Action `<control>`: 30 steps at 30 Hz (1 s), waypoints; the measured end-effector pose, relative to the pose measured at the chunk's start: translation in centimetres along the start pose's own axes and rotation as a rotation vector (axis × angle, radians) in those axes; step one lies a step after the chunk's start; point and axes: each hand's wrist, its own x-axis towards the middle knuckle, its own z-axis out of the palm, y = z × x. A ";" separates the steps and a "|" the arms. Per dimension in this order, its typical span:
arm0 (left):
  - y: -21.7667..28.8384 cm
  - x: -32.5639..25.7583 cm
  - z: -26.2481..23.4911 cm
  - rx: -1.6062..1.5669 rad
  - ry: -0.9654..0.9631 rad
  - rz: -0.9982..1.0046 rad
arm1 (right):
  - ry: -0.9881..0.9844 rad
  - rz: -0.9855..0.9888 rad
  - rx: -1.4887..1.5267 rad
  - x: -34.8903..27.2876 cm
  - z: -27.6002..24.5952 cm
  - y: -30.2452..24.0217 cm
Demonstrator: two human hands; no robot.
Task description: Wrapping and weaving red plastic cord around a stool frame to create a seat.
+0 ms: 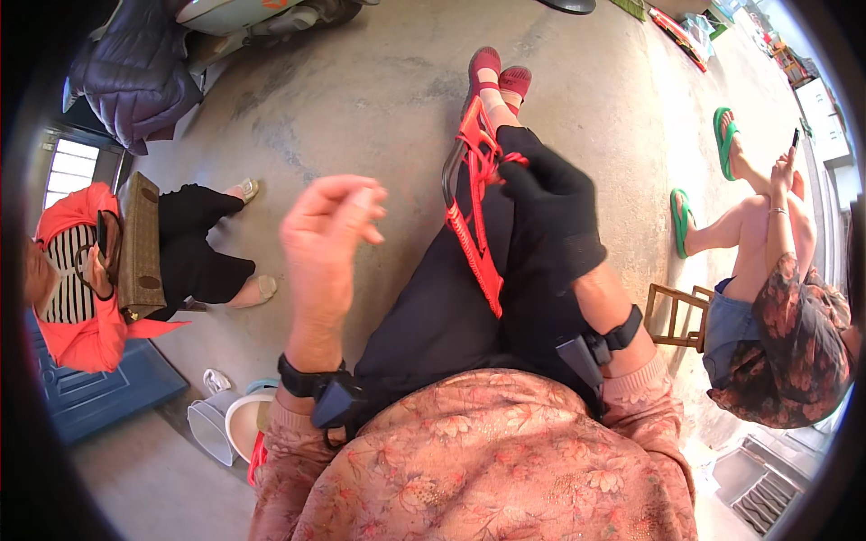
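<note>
So the right hand (552, 203), in a black glove, is pinching part of a red strappy thing (479, 216) with a dark curved edge (448, 171). It's sitting above the lap, right over the black pants (424, 293). The bare left hand (327, 221) is up beside it, well apart, fingers half curled; blurry, can't tell if it's holding anything.

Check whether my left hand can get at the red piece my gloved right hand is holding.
Probably yes: your left hand looks empty, and nothing visible stands between it and the red piece; your gloved right hand holds the opposite side.
</note>
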 end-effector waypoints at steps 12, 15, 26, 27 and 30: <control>-3.6 1.2 0.4 -0.342 -0.067 -0.375 | -0.152 0.111 -0.057 -0.7 -0.3 -0.5; 0.5 -0.4 -1.7 -0.512 -0.079 -0.304 | -0.154 -0.196 -0.208 -0.9 0.2 -1.5; 3.7 -2.6 -4.0 0.096 0.047 -0.055 | -0.685 0.084 0.195 -3.8 -0.9 -5.7; 2.8 -2.1 -3.3 0.260 0.045 -0.188 | -0.683 0.086 0.189 -4.2 -1.3 -5.4; -1.0 -1.3 0.5 0.102 -0.154 -0.160 | -0.593 0.305 0.297 -5.4 -1.8 -4.6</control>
